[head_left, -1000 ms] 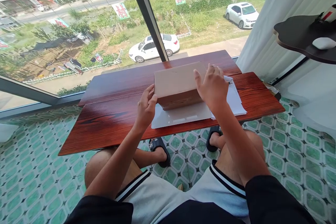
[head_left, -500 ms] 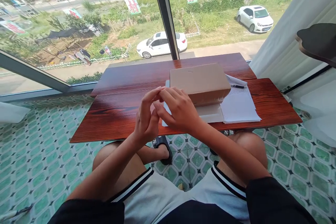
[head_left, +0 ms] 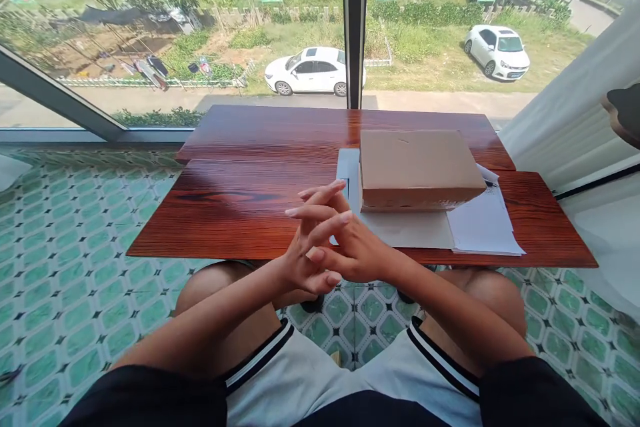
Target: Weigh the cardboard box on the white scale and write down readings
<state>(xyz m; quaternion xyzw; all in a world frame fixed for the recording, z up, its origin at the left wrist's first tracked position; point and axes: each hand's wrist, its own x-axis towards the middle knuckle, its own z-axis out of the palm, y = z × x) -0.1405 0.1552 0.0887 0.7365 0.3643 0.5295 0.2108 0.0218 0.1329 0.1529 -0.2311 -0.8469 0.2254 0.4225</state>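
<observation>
Over the table's near edge, my left hand [head_left: 307, 255] and my right hand [head_left: 356, 251] meet in front of me. Their fingers are loosely interlaced, stretched out and spread, and I see no object in either hand. Just beyond them to the right, a closed brown cardboard box [head_left: 420, 160] lies on a flat grey-white board [head_left: 405, 230]. Neither hand touches the box. Part of the board's left side is hidden behind my fingers.
The dark red wooden table [head_left: 215, 207] spans in front of my knees. White papers [head_left: 485, 223] lie right of the box, partly under it. A window frame [head_left: 354, 27] rises behind the table, and a white curtain [head_left: 565, 73] hangs at the right.
My hands were arched together with fingertips meeting; now the fingers are interlaced and spread, a little lower. The view has turned slightly, so the box appears farther right.
</observation>
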